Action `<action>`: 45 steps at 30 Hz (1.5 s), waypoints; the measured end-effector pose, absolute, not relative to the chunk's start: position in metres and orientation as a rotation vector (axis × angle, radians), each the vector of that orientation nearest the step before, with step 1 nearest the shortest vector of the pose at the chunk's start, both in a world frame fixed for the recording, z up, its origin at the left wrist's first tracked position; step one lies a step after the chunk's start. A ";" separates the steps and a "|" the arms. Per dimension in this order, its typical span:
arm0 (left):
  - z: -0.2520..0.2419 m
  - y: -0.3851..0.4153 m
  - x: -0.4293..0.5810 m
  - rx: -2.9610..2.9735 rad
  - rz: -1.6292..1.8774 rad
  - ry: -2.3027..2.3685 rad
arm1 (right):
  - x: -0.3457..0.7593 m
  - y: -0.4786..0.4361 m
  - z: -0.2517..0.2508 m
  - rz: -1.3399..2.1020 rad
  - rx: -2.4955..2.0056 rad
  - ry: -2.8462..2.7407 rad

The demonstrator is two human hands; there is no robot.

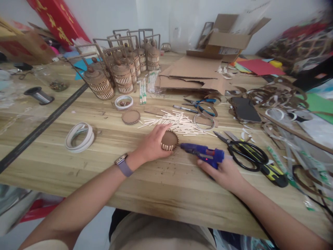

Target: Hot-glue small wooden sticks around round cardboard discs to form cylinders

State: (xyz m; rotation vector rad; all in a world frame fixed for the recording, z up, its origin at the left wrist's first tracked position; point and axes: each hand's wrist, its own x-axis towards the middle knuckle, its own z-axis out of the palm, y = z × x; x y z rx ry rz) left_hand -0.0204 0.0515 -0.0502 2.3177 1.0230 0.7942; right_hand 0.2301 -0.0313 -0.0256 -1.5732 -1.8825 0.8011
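My left hand (155, 143) is closed around a small round cardboard piece (170, 138) whose rim carries a row of short pale sticks along the near side. In my right hand (226, 171) is a blue glue gun (208, 153) with a small red light on it. Its nozzle points left, at the right edge of the round piece; whether they touch I cannot tell. Just beyond both hands lies a loose heap of pale wooden sticks (179, 122). Farther left rests a second cardboard disc (130, 117) with a notched rim.
Several finished lantern-like cardboard models (123, 78) stand at the back left. Black scissors (247, 156) and a yellow utility knife (274, 173) lie right of the glue gun. Tape rolls (79, 137), a phone (246, 109), cardboard sheets (192, 69) and tangled brown strips (273, 92) surround the work area.
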 end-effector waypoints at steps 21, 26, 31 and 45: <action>-0.051 0.053 -0.021 2.302 0.766 1.008 | 0.224 -0.020 0.026 1.113 -1.743 -2.597; -0.049 0.052 -0.021 2.316 0.758 1.009 | 0.226 -0.007 0.029 0.749 -1.920 -2.722; -0.049 0.052 -0.020 2.293 0.751 1.037 | 0.221 0.028 0.018 0.172 -1.905 -2.534; -0.048 0.052 -0.020 2.302 0.753 1.020 | 0.219 0.046 -0.001 0.355 -1.766 -2.512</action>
